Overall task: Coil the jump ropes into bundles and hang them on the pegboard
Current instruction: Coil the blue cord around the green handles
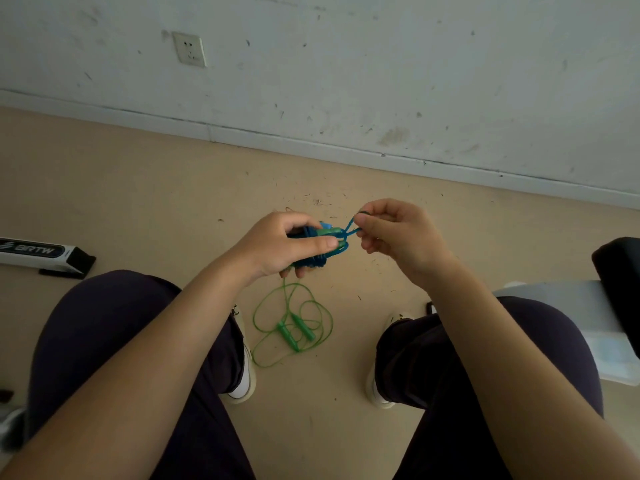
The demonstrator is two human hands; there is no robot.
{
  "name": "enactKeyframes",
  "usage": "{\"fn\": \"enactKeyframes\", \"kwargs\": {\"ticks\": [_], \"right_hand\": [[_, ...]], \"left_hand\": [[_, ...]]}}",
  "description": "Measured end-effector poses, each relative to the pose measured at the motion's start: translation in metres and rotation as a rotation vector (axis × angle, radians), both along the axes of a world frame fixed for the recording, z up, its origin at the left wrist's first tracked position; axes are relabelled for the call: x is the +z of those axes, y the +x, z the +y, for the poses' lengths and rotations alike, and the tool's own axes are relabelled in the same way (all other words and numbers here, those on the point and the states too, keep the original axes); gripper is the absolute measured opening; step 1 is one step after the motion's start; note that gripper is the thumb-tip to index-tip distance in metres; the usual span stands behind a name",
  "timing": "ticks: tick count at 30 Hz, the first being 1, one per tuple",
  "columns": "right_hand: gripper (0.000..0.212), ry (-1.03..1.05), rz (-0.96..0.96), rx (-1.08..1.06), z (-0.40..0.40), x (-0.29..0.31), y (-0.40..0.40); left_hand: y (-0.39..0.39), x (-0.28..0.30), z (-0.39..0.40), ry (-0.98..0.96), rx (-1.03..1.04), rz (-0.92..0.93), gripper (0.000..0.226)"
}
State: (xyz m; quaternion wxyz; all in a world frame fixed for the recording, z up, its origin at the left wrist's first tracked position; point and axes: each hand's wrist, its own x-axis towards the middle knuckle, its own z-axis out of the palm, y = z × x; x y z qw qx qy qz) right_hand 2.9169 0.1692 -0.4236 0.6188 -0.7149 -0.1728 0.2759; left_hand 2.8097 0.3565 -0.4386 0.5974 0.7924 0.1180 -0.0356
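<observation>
Filling the upper frame: a scuffed white wall (381, 64) with a socket (189, 49) at upper left; its baseboard runs on a slant from the left edge down to the right edge.
Floor: tan floor (138, 188) spreads across the middle, with bare room left of the hands and between the legs and the baseboard.
Legs: two dark trouser legs (104, 341) fill the lower frame, cut off by the bottom edge; a white shoe (244, 382) shows beside each.
Right edge: a black object (620, 271) and a pale sheet under it, both cut off and hard to identify.
Left edge: a long box (41, 254) marked BRTW, partly out of frame.
Green jump rope (294, 327): lies loose on the floor between the feet, lower centre, its two handles side by side inside the loops.
Blue jump rope (329, 237): held at centre frame as a coiled bundle, mostly hidden in the grip; greenish handle ends poke out to the right.
Left hand (287, 244): fingers curled round the bundle, thumb laid across it.
Right hand (398, 230): thumb and fingers pinch a loop of blue cord that leads back to the bundle; the other fingers are curled.
</observation>
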Motion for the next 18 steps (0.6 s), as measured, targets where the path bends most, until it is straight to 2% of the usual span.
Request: {"fn": "enactKeyframes", "kwargs": {"ticks": [3, 6, 9, 13, 18], "right_hand": [[0.010, 0.110, 0.213, 0.096, 0.001, -0.001, -0.002], [0.018, 0.166, 0.231, 0.024, 0.004, 0.001, -0.002], [0.024, 0.213, 0.258, -0.091, 0.002, 0.001, 0.001], [0.026, 0.269, 0.307, -0.115, -0.002, 0.003, 0.002], [0.027, 0.320, 0.397, -0.303, 0.001, 0.003, 0.013]], "left_hand": [[0.001, -0.002, -0.006, -0.062, -0.012, -0.032, 0.027], [0.001, -0.001, -0.007, -0.124, -0.015, -0.032, 0.043], [0.002, -0.001, -0.007, -0.162, -0.046, 0.004, 0.044], [0.004, -0.004, -0.012, -0.176, -0.065, 0.027, 0.044], [0.006, -0.005, -0.016, -0.196, -0.123, 0.041, 0.053]]}}
